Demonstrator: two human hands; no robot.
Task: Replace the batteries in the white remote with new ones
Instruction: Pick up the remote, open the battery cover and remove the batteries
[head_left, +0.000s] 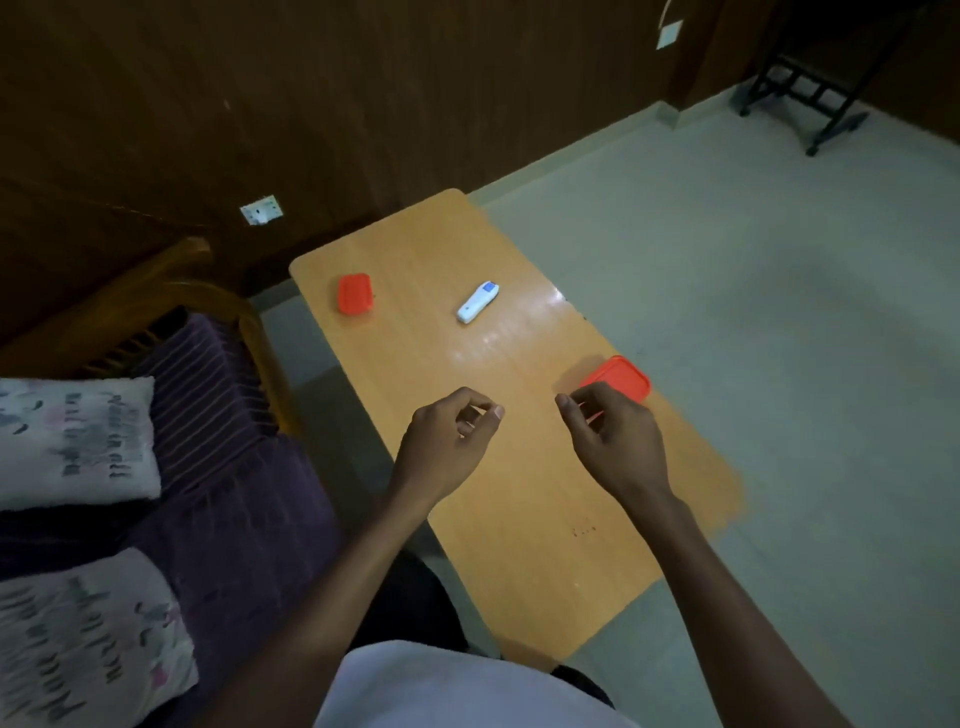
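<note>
White remote (477, 302) is the piece I am after, and it lies well ahead of both hands, untouched, on the far half of the desk (519, 519).

Nearest to me, my left hand (451, 441) and right hand (613, 436) hover over the middle of the desk, a little apart from each other. On each, the fingers are loosely curled toward the thumb, and as far as I can see neither holds anything. Just beyond my right hand, partly hidden by its knuckles, sits a red lid (621, 378) or shallow container; I cannot tell which, nor whether the fingers touch it.

Farther out, ahead of my left hand and off to its outer side, a small red box (355, 293) rests near the far left edge of the desk, well apart from the remote. The remote lies at a slant, its blue-marked end pointing away from me.

I judge the task is at its very start: the remote looks closed, and no batteries are in sight. The new ones may be in one of the red containers, though nothing shows that. The next move, I think, calls for reaching forward past both hands, picking the remote up and turning it over to find the battery cover.
</note>
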